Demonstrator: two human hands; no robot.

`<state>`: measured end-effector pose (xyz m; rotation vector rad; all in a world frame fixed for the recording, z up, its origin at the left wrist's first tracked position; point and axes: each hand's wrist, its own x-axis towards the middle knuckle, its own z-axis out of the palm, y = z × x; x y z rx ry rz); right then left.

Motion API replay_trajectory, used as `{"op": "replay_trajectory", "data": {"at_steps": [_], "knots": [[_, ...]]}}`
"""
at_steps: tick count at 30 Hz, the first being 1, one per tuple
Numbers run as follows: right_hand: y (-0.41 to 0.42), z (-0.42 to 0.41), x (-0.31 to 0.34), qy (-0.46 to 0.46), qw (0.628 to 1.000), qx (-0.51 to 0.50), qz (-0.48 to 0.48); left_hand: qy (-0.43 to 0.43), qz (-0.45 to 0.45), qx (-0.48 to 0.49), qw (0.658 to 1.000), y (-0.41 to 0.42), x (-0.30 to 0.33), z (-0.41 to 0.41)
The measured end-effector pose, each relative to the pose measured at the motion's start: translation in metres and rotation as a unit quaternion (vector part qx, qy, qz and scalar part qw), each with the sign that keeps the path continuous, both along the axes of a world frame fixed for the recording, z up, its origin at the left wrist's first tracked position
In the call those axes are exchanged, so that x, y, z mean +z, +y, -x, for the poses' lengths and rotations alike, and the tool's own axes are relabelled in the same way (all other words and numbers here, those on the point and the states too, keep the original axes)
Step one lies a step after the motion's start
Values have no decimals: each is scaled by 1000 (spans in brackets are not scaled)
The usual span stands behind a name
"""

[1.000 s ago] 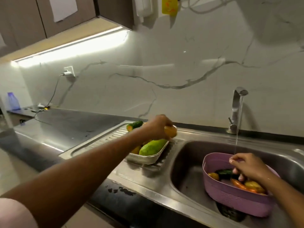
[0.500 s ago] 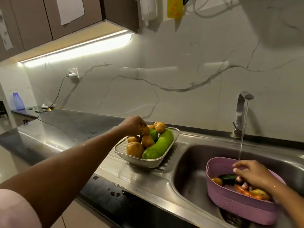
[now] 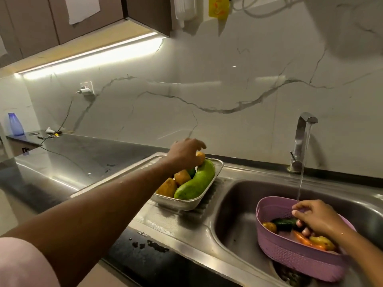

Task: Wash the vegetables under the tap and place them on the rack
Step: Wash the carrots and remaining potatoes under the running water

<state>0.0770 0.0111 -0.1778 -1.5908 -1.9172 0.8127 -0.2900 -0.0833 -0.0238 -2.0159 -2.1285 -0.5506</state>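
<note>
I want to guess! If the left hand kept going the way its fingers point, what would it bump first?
Probably the marble wall behind the steel rack. The left hand points away over the potato; depth is unclear.

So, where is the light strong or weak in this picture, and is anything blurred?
Head view: the strip light under the cabinets glares white; the steel counter reflects it; the sink lies dimmer; the left hand is slightly motion-blurred; the edges bend from the wide lens.

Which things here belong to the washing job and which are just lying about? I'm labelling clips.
Job: tap; purple colander; cucumber; carrot; steel rack; green gourd; potatoes; left hand; right hand.

Lying about: blue bottle; charger; cable.
</note>
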Motion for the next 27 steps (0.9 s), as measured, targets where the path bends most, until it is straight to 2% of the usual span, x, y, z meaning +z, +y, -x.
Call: {"op": "replay_trajectory", "data": {"at_steps": [3,7,12,18,23,27], "knots": [[-1,-4,1,5,999,-39,-17,-34,-12,-77,996,16,-8,-57],[2,-18,-1,8,996,-88,-31,-75,20,-158,984,40,-39,-139],[11,-25,-1,-47,990,-119,-55,-133,153,-200,959,70,-98,-228],[21,-27,-10,-213,970,-116,-27,-62,357,-149,920,121,-200,-269],[30,-27,-19,-274,958,-84,17,-76,525,-176,829,131,-207,-268],[35,-21,-23,-311,947,-73,41,-95,566,-186,797,137,-212,-266]]}}
